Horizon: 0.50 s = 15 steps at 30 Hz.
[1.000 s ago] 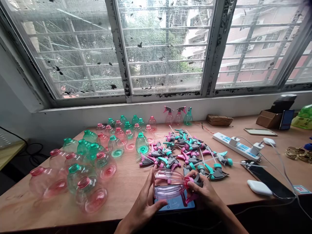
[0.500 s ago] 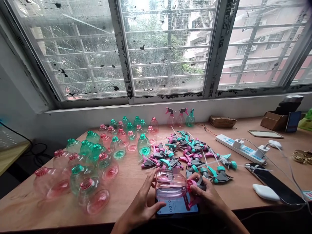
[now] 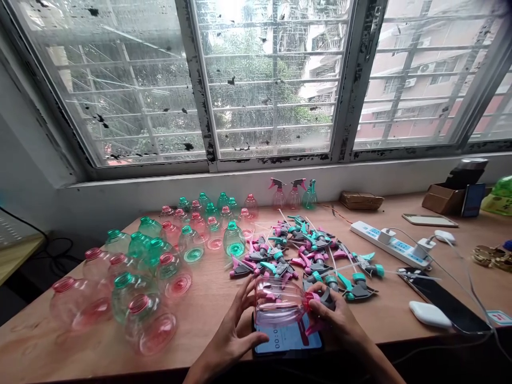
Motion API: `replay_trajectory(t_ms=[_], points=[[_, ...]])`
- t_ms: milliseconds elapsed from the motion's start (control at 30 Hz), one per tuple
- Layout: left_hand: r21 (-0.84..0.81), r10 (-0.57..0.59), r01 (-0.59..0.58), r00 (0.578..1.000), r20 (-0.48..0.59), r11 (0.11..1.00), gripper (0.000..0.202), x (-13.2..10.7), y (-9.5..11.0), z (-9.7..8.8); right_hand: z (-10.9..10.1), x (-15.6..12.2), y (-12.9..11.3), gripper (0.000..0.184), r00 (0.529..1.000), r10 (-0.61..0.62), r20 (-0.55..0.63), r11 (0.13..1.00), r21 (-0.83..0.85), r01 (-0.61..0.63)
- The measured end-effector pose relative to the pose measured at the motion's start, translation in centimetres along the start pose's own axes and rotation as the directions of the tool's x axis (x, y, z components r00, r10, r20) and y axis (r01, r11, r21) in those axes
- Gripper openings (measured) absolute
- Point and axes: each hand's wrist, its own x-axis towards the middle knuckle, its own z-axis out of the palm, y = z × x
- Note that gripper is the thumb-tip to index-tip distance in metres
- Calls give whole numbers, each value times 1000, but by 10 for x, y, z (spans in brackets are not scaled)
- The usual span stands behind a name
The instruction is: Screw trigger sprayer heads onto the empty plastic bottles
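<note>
My left hand [image 3: 234, 333] curls around the body of a clear pink bottle [image 3: 278, 306] held on its side above a lit phone [image 3: 288, 339]. My right hand [image 3: 340, 319] is closed on the pink and grey trigger sprayer head [image 3: 323, 305] at the bottle's neck. Just beyond lies a heap of pink and teal sprayer heads [image 3: 304, 253]. To the left stand many empty pink and green bottles [image 3: 160, 256]. Three bottles with sprayers fitted [image 3: 294, 193] stand by the wall.
A white power strip [image 3: 390, 242] with chargers and cables runs at the right. A dark phone [image 3: 442, 298], a white case [image 3: 430, 313], a mouse [image 3: 444, 236], cardboard boxes [image 3: 442, 198] and a flat phone [image 3: 430, 220] lie further right. The windows rise behind the wooden table [image 3: 208, 304].
The view shifted slightly. The bottle stays between both hands over the phone, and my right hand has shifted a little around the sprayer head.
</note>
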Motion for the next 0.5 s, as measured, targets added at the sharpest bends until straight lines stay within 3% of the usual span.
replay_trajectory(t_ms=[100, 333, 433, 500], points=[[-22, 32, -32, 999, -11, 999, 103, 2, -1, 1, 3, -2, -2, 40, 998, 43, 42, 999, 6, -43], [277, 29, -35, 999, 27, 960, 88, 2, -5, -1, 5, -1, -5, 39, 999, 14, 40, 1000, 4, -14], [321, 52, -61, 998, 36, 945, 76, -1, -9, -3, 4, -1, -2, 37, 998, 24, 51, 999, 24, -25], [294, 52, -66, 997, 56, 954, 87, -2, -8, -2, 3, 0, 1, 36, 997, 38, 68, 999, 31, -40]])
